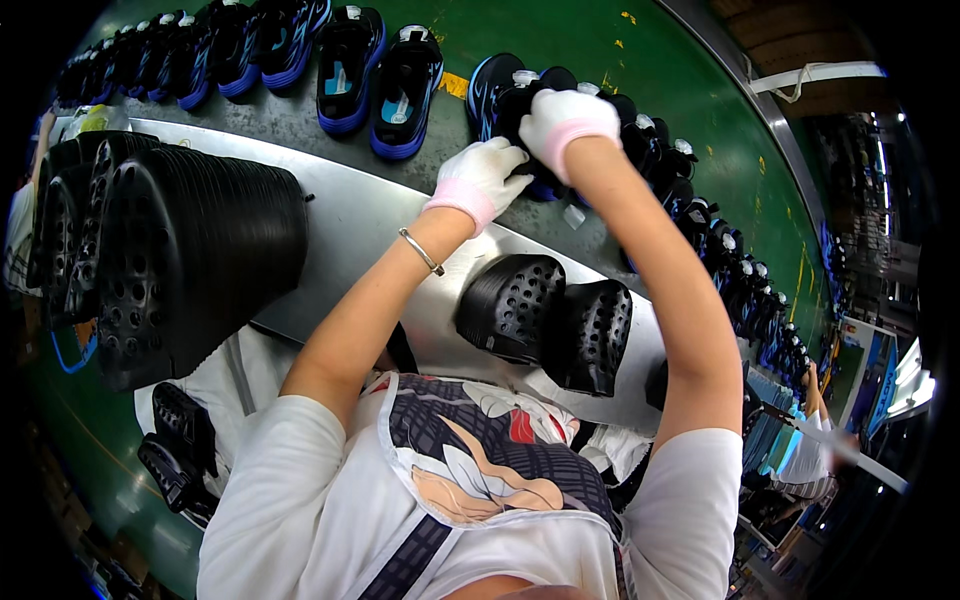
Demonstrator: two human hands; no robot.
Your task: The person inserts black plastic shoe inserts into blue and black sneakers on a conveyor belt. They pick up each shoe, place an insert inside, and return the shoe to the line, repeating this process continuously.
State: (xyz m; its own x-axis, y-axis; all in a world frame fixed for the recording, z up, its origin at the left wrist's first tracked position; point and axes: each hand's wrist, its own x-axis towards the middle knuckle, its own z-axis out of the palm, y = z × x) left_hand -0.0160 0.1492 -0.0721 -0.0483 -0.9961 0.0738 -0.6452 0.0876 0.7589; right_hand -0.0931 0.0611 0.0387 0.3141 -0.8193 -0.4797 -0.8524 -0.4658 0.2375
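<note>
Beyond the far edge of the metal bench (350, 200), beside open grey surface (450, 128) on the left, a black, blue-trimmed shoe (484, 95) sits near the left hand (480, 178), thumb and fingers apart, and the right hand (568, 122), whose hidden fingertips I cannot judge.

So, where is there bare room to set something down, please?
Bare metal tabletop shows between the tall black stack and the left forearm, and a narrower patch between that forearm and the smaller black pieces. It's crowded among the shoes beside the right hand.
</note>
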